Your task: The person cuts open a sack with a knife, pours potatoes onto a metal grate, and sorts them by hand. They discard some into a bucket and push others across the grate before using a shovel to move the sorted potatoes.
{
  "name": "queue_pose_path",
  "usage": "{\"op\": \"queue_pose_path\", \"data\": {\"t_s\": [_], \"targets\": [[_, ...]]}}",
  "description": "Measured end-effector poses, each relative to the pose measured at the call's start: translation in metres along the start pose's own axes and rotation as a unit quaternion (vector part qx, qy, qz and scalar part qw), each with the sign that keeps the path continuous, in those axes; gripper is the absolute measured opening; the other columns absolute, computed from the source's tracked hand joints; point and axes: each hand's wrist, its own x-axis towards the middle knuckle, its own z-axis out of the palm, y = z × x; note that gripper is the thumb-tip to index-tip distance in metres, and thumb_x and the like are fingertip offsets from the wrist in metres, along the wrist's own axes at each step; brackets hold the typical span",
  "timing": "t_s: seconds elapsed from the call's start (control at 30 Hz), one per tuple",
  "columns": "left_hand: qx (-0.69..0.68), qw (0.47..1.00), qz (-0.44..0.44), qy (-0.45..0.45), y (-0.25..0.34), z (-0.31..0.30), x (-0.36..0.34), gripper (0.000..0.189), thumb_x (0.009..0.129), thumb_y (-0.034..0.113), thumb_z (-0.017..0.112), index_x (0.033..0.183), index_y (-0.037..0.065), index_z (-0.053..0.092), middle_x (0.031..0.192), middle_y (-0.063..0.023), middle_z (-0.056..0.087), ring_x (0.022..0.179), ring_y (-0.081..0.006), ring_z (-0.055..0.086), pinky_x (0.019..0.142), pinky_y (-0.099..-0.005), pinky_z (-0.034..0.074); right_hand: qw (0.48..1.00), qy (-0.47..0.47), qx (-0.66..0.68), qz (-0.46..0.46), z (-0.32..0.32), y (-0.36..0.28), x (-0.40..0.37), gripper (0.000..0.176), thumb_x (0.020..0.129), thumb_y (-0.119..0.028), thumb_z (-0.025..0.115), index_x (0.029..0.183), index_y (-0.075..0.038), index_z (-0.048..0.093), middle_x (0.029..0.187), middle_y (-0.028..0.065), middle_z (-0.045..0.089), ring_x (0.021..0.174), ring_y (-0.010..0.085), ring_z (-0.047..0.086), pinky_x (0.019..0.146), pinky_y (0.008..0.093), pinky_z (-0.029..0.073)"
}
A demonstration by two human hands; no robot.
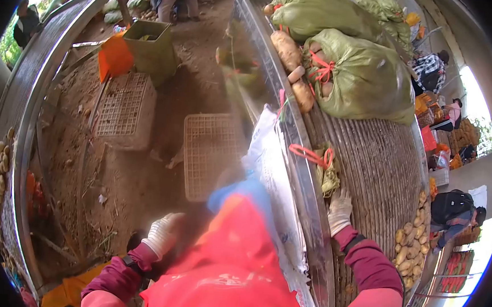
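Observation:
My right hand [340,212], in a pale work glove, lies on the ribbed conveyor [371,162] with its fingers stretched out. Just ahead of its fingertips is a small bunched piece of green mesh sacking [329,181], with a red tie string [312,155] around or on it. My left hand [162,236], gloved too, hangs low on the other side of my red apron [232,266]. Its fingers are smeared and partly hidden, so I cannot see whether they hold anything. A full green sack [365,76], tied with red string, sits farther up the conveyor.
Loose potatoes [411,245] lie along the conveyor's right edge; large ones [287,49] rest by its metal side rail [293,134]. Plastic crates [209,151] and a green bin [150,50] stand on the dirt floor. A second conveyor [40,76] runs at left. Several people are around.

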Motion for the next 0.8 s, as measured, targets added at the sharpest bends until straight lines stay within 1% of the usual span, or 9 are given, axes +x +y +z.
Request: {"op": "queue_pose_path", "data": {"t_s": [0.1, 0.13, 0.2, 0.3, 0.4, 0.5, 0.63, 0.7, 0.8], "targets": [[0.079, 0.983, 0.162, 0.021, 0.057, -0.028, 0.103, 0.034, 0.083, 0.001, 0.065, 0.116, 0.005, 0.064, 0.095, -0.0122, 0.069, 0.081, -0.031, 0.066, 0.074, -0.0396, 0.055, 0.987, 0.146, -0.022, -0.066, 0.042, 0.014, -0.001, 0.071, 0.081, -0.032, 0.067, 0.139, 0.003, 0.044, 0.156, 0.024, 0.027, 0.144, 0.044, 0.027, 0.119, 0.0506, 0.026], [0.082, 0.975, 0.207, 0.028, 0.076, -0.034, 0.142, 0.037, 0.08, 0.002, 0.067, 0.117, 0.005, 0.063, 0.097, -0.0127, 0.068, 0.084, -0.0329, 0.065, 0.076, -0.0411, 0.054, 0.969, 0.152, -0.175, -0.082, 0.053, 0.022, -0.004, 0.069, 0.084, -0.032, 0.062, 0.14, 0.003, 0.043, 0.154, 0.0258, 0.028, 0.143, 0.0457, 0.028, 0.118, 0.053, 0.027], [0.096, 0.95, 0.297, 0.022, 0.118, -0.042, 0.22, 0.044, 0.076, 0.006, 0.069, 0.119, 0.005, 0.061, 0.105, -0.0135, 0.067, 0.097, -0.0356, 0.063, 0.083, -0.0448, 0.053, 0.972, 0.106, 0.206, -0.039, -0.021, -0.012, -0.009, 0.067, 0.086, -0.033, 0.06, 0.14, 0.004, 0.043, 0.151, 0.0277, 0.031, 0.141, 0.0478, 0.03, 0.117, 0.0555, 0.027], [0.093, 0.889, 0.448, 0.036, 0.178, -0.033, 0.339, 0.049, 0.076, 0.011, 0.071, 0.122, 0.003, 0.059, 0.12, -0.0153, 0.061, 0.115, -0.0395, 0.056, 0.097, -0.0507, 0.047, 0.971, 0.119, 0.196, -0.075, -0.042, -0.015, -0.004, 0.063, 0.087, -0.036, 0.058, 0.138, -0.002, 0.045, 0.147, 0.0271, 0.035, 0.133, 0.0492, 0.038, 0.113, 0.0577, 0.032], [0.008, 0.822, 0.568, 0.045, 0.212, 0.002, 0.438, 0.054, 0.077, 0.015, 0.075, 0.125, 0.001, 0.053, 0.123, -0.0163, 0.058, 0.118, -0.041, 0.054, 0.101, -0.0533, 0.044, 0.979, 0.08, 0.179, -0.052, -0.036, -0.018, 0.0, 0.06, 0.085, -0.035, 0.061, 0.135, -0.003, 0.05, 0.141, 0.0253, 0.041, 0.13, 0.0466, 0.043, 0.107, 0.0577, 0.038], [-0.045, 0.847, 0.527, 0.047, 0.228, 0.009, 0.496, 0.065, 0.071, 0.02, 0.081, 0.126, 0.0, 0.053, 0.12, -0.018, 0.06, 0.113, -0.0408, 0.058, 0.099, -0.0513, 0.046, 0.979, 0.033, 0.198, -0.023, -0.027, -0.015, -0.001, 0.06, 0.079, -0.033, 0.064, 0.132, -0.006, 0.056, 0.137, 0.023, 0.047, 0.129, 0.044, 0.045, 0.102, 0.0567, 0.04], [0.037, 0.848, 0.529, -0.015, 0.243, 0.007, 0.515, 0.073, 0.074, 0.042, 0.074, 0.126, -0.004, 0.053, 0.098, -0.0121, 0.062, 0.083, -0.0296, 0.058, 0.084, -0.0457, 0.047, 0.965, -0.06, 0.253, 0.021, -0.06, -0.012, 0.001, 0.061, 0.068, -0.028, 0.065, 0.125, -0.006, 0.064, 0.141, 0.0223, 0.047, 0.134, 0.0412, 0.042, 0.104, 0.055, 0.037], [0.026, 0.824, 0.566, -0.001, 0.257, 0.0, 0.519, 0.063, 0.075, 0.035, 0.077, 0.121, -0.003, 0.056, 0.085, -0.0086, 0.06, 0.078, -0.0288, 0.058, 0.084, -0.0476, 0.045, 0.962, -0.099, 0.254, -0.007, -0.076, -0.012, 0.012, 0.062, 0.069, -0.029, 0.065, 0.126, -0.004, 0.063, 0.142, 0.0227, 0.046, 0.135, 0.041, 0.041, 0.105, 0.0549, 0.036], [0.022, 0.861, 0.504, -0.068, 0.26, -0.002, 0.515, 0.06, 0.076, 0.031, 0.077, 0.121, -0.002, 0.056, 0.081, -0.0093, 0.061, 0.075, -0.0307, 0.059, 0.084, -0.0476, 0.045, 0.96, -0.088, 0.267, -0.009, -0.095, -0.013, 0.024, 0.055, 0.073, -0.033, 0.063, 0.119, -0.002, 0.067, 0.149, 0.0228, 0.038, 0.139, 0.0397, 0.034, 0.108, 0.0544, 0.033]]}}
